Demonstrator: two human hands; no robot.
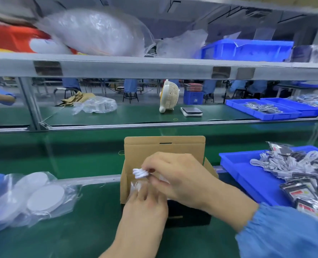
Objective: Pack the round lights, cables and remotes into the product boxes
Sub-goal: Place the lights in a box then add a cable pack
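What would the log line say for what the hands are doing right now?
step: cable into box | right hand: pinches white cable over open box | left hand: fingers in box on clear bag | round lights: bagged, left

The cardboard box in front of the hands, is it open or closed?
Open. The cardboard box has its lid flap standing upright behind the hands, and its inside shows.

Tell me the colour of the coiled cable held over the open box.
White; the coiled cable shows clearly in the head view.

Product box (pixel 163 151): brown card, lid raised. Coiled white cable (pixel 140 173): held over it. Bagged round lights (pixel 45 199): laid at left.
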